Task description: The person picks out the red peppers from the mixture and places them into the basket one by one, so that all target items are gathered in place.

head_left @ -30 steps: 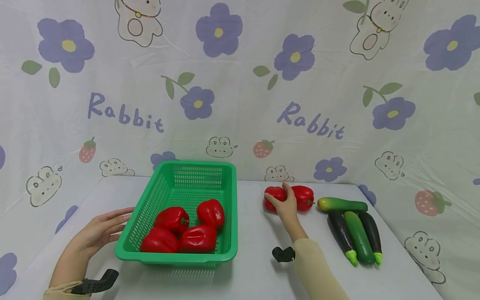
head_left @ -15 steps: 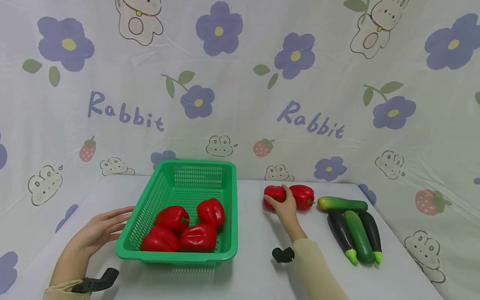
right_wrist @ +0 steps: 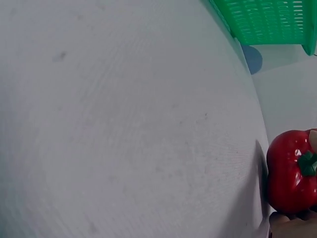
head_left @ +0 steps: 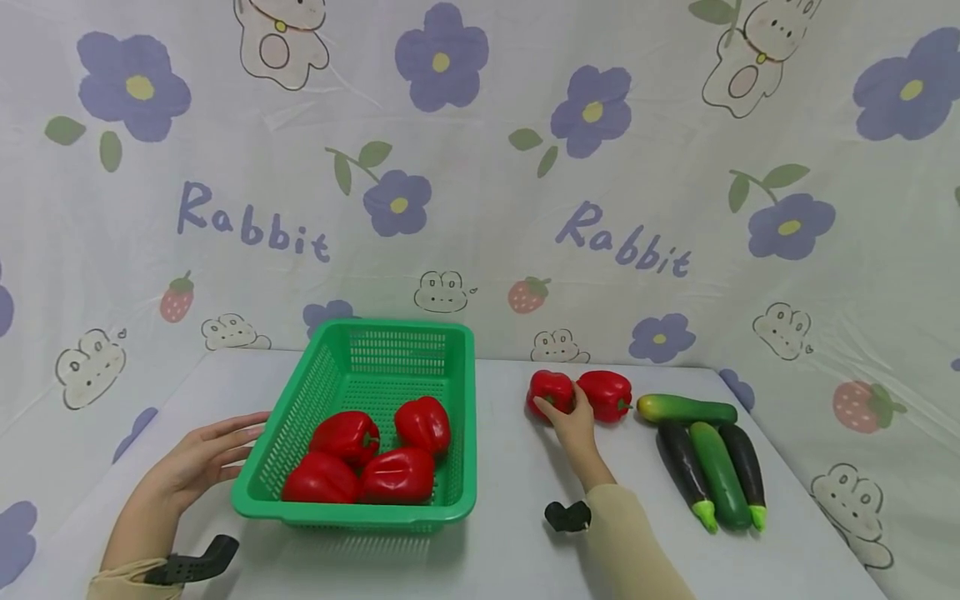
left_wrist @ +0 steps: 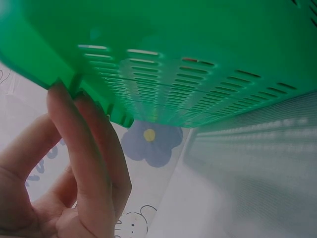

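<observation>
My left hand [head_left: 197,462] is beside the green plastic basket [head_left: 251,479], fingers loosely extended. In the left wrist view its fingertips touch the underside of the basket's rim. Several red bell peppers [head_left: 397,475] lie at the near end of the basket. To the right, my right hand [head_left: 577,431] holds another red bell pepper [head_left: 550,386] between thumb and fingers at the back of the table. The right wrist view shows this pepper [right_wrist: 287,173] with its green stem toward the fingers. One more red bell pepper [head_left: 606,393] lies right beside it.
Right of the peppers, a yellow-tipped cucumber [head_left: 686,409] lies crosswise. In front of it are a dark green cucumber [head_left: 722,479] and two eggplants [head_left: 681,467], side by side. A printed cloth [head_left: 480,167] hangs behind the white table [head_left: 510,533].
My right hand has drawn slightly back and lower on the pepper, so more of its top and stem shows. The left hand and basket stay in place.
</observation>
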{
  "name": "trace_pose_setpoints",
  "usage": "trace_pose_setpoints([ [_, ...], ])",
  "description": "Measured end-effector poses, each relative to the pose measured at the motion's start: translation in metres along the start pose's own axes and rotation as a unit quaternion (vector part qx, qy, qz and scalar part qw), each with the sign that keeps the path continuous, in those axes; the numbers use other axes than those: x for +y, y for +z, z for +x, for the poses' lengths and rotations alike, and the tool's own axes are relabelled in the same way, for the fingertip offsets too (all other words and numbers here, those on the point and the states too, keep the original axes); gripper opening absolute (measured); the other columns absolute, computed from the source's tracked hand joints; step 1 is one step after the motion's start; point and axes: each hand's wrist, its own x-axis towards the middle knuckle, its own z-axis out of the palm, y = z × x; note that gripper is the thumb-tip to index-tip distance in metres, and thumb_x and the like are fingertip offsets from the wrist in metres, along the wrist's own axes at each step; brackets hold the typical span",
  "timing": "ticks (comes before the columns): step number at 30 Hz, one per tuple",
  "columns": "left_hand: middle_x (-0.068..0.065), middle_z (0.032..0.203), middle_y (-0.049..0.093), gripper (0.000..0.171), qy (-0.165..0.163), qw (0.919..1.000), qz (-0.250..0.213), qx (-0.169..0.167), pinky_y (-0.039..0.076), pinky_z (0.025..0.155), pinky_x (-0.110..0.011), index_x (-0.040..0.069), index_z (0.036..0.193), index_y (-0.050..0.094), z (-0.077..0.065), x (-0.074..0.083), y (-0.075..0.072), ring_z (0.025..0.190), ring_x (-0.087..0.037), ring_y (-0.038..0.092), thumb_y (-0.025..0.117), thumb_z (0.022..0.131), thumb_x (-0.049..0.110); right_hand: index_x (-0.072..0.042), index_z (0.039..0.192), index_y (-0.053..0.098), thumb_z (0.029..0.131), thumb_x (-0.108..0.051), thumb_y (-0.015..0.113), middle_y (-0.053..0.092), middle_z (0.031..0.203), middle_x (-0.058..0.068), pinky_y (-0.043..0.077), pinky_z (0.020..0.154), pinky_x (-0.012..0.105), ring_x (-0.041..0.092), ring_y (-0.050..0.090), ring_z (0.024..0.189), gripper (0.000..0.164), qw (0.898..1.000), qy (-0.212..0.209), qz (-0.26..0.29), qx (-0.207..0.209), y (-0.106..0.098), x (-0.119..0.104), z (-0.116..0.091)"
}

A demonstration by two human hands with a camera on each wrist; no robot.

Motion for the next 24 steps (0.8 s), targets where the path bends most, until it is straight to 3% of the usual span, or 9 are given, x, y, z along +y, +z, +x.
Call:
trace_pose_setpoints([
  [10,0.027,0.108,0.065,0.032,0.004,0.9999,0.002,-0.012,0.054,0.088,-0.031,0.029,0.133,0.058,0.001,-0.001,-0.001,0.101,0.001,0.064,0.052,0.101,0.030,0.001,0.152,0.024,0.090,-0.021,0.070,0.032,0.156,0.022,0.032,0.116,0.050,0.038,0.031,0.143,0.080,1.000,-0.006,0.016,0.003,0.002,0.000,-0.002],
  [18,0.027,0.107,0.065,0.038,0.007,0.9999,0.006,-0.010,0.054,0.087,-0.032,0.022,0.139,0.054,0.002,-0.002,-0.001,0.101,0.001,0.064,0.052,0.101,0.030,-0.004,0.152,0.027,0.088,-0.024,0.072,0.036,0.155,0.018,0.036,0.114,0.047,0.035,0.034,0.143,0.081,0.998,-0.005,0.058,0.001,0.006,-0.009,0.000],
  [24,0.027,0.107,0.065,0.033,0.009,0.9999,0.003,-0.012,0.054,0.086,-0.030,0.027,0.134,0.058,0.002,-0.002,-0.002,0.100,0.002,0.065,0.052,0.101,0.029,-0.007,0.152,0.028,0.088,-0.027,0.073,0.037,0.154,0.016,0.038,0.112,0.048,0.034,0.035,0.142,0.081,0.998,-0.013,0.065,-0.011,0.009,-0.023,0.000],
])
